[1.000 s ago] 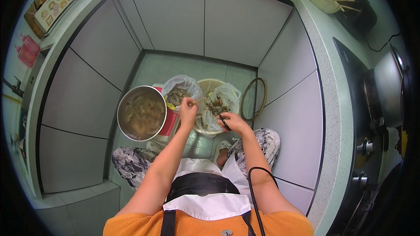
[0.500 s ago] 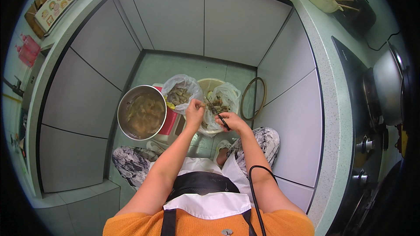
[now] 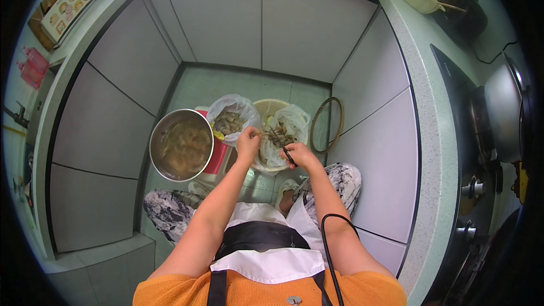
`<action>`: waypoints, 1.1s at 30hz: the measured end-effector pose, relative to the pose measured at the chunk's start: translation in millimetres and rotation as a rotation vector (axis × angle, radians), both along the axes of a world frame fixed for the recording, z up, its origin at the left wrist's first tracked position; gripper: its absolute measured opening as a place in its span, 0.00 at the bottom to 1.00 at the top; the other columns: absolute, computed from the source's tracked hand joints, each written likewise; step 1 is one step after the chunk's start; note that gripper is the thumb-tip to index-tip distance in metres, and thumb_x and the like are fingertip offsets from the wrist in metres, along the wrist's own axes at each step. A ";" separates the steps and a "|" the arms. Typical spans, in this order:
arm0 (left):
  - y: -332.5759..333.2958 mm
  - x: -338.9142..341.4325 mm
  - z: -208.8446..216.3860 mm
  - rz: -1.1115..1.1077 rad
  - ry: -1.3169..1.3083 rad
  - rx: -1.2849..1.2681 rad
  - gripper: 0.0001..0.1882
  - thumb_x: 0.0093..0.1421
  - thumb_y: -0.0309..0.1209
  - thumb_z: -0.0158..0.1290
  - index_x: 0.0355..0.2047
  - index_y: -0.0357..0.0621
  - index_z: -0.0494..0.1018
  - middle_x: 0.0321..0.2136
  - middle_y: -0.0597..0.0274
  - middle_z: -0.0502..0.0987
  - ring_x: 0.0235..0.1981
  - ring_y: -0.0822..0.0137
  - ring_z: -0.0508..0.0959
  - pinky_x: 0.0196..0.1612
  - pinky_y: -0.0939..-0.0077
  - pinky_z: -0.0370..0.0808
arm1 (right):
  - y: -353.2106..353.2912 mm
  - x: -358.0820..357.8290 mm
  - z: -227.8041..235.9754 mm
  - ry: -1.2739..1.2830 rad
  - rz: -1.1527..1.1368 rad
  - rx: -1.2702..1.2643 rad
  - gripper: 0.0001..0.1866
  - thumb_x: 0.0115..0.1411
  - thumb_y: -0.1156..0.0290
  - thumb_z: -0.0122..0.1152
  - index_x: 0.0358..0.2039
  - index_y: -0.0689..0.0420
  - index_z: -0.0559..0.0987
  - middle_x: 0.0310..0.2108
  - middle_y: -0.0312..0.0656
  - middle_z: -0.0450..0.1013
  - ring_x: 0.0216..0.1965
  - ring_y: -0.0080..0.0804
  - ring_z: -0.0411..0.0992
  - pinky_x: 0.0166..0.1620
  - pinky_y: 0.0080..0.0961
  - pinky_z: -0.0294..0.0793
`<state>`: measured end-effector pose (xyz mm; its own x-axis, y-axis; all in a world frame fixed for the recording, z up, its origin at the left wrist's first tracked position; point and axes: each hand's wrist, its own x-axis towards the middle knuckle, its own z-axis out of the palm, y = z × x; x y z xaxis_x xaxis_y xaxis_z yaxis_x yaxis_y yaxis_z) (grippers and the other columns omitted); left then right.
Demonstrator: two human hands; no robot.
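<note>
My left hand (image 3: 248, 143) is closed in a pinch on a small shrimp, mostly hidden by the fingers, at the left edge of the bin. My right hand (image 3: 301, 155) grips black-handled scissors (image 3: 289, 157), whose blades point up and left over the bin. The pale round bin (image 3: 263, 106) is lined with a clear plastic bag (image 3: 301, 118) holding brownish shrimp scraps (image 3: 283, 135). Just left of it, a white plastic bag (image 3: 232, 102) stands open with grey shrimp (image 3: 228, 123) inside. Further left, a steel pot (image 3: 152, 153) contains pale pieces in cloudy water.
Beneath the pot and white bag is a red and white stool or box (image 3: 218, 161). A hoop-like ring (image 3: 340, 124) leans against the right cabinet. Counters (image 3: 416, 62) surround me, with a stove (image 3: 453, 96) on the right. My knees flank the work.
The whole view has shifted slightly. Both hands stay over the bin in nearly the same pose, with the scissors still in the right one.
</note>
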<state>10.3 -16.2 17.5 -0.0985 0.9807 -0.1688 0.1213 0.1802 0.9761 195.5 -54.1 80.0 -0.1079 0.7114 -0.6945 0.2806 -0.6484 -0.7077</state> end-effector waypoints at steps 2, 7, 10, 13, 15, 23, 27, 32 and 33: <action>-0.3 -4.8 6.5 -0.016 -0.261 -0.131 0.02 0.53 0.25 0.52 0.27 0.41 0.71 0.21 0.70 0.72 0.21 0.76 0.71 0.24 0.81 0.69 | 1.2 -1.4 3.9 0.076 -0.028 -0.025 0.11 0.52 0.64 0.60 0.29 0.59 0.77 0.17 0.35 0.68 0.14 0.20 0.65 0.17 0.18 0.68; -9.3 -13.5 29.2 0.041 -0.489 -0.304 0.08 0.58 0.32 0.50 0.34 0.42 0.69 0.30 0.68 0.73 0.30 0.74 0.73 0.34 0.76 0.71 | 0.5 -3.0 13.0 0.347 -0.094 -0.088 0.15 0.53 0.61 0.59 0.37 0.56 0.72 0.22 0.34 0.68 0.16 0.21 0.68 0.22 0.21 0.74; -12.5 -17.0 28.5 0.045 -0.714 -0.349 0.09 0.60 0.32 0.47 0.38 0.43 0.67 0.34 0.64 0.73 0.37 0.69 0.73 0.43 0.70 0.70 | -0.7 -2.4 20.8 0.356 -0.079 -0.104 0.17 0.54 0.58 0.58 0.39 0.54 0.70 0.23 0.33 0.69 0.17 0.21 0.68 0.24 0.22 0.76; -13.7 -19.6 26.2 0.036 -0.962 -0.375 0.08 0.61 0.29 0.45 0.40 0.43 0.65 0.36 0.60 0.73 0.41 0.63 0.73 0.48 0.65 0.69 | -3.1 -0.3 30.1 0.352 -0.052 -0.106 0.16 0.54 0.57 0.58 0.38 0.54 0.71 0.21 0.33 0.69 0.17 0.20 0.68 0.25 0.21 0.75; -16.9 -22.6 27.5 0.021 -1.083 -0.385 0.09 0.61 0.28 0.44 0.42 0.43 0.65 0.36 0.58 0.73 0.41 0.61 0.73 0.49 0.63 0.69 | -5.8 -1.4 34.8 0.339 -0.038 -0.095 0.17 0.55 0.57 0.57 0.39 0.54 0.72 0.20 0.32 0.68 0.16 0.19 0.67 0.25 0.20 0.74; -33.1 -34.8 46.4 -0.186 -1.102 -0.339 0.12 0.61 0.27 0.44 0.46 0.40 0.64 0.37 0.59 0.72 0.34 0.68 0.74 0.44 0.70 0.73 | -7.9 -14.0 47.8 0.229 -0.046 0.097 0.18 0.53 0.61 0.60 0.41 0.56 0.73 0.20 0.34 0.69 0.16 0.19 0.66 0.22 0.17 0.70; -40.3 -32.8 61.5 -0.163 -0.914 -0.348 0.11 0.61 0.27 0.45 0.44 0.40 0.65 0.34 0.60 0.74 0.25 0.73 0.73 0.31 0.81 0.74 | 0.3 -19.2 48.0 0.236 -0.048 0.332 0.23 0.51 0.66 0.62 0.48 0.58 0.71 0.23 0.36 0.72 0.19 0.19 0.66 0.25 0.16 0.67; -39.4 -32.8 74.9 -0.247 -0.695 -0.249 0.16 0.59 0.27 0.49 0.47 0.37 0.65 0.28 0.65 0.73 0.24 0.79 0.71 0.24 0.88 0.67 | 13.7 -19.5 71.9 0.089 0.056 0.424 0.29 0.47 0.69 0.66 0.49 0.63 0.68 0.32 0.39 0.74 0.30 0.19 0.71 0.28 0.16 0.68; -37.7 -31.7 76.6 -0.288 -0.662 -0.226 0.16 0.59 0.26 0.49 0.48 0.37 0.65 0.27 0.66 0.73 0.24 0.80 0.70 0.24 0.88 0.66 | 15.7 -19.8 70.2 0.099 0.065 0.469 0.29 0.47 0.70 0.67 0.49 0.63 0.68 0.32 0.38 0.74 0.30 0.19 0.71 0.29 0.15 0.68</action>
<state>-21.4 -53.9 94.1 0.3479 0.8868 -0.3042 -0.4046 0.4347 0.8045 175.8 -38.4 150.3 -0.2115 0.9351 -0.2842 0.2264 -0.2360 -0.9450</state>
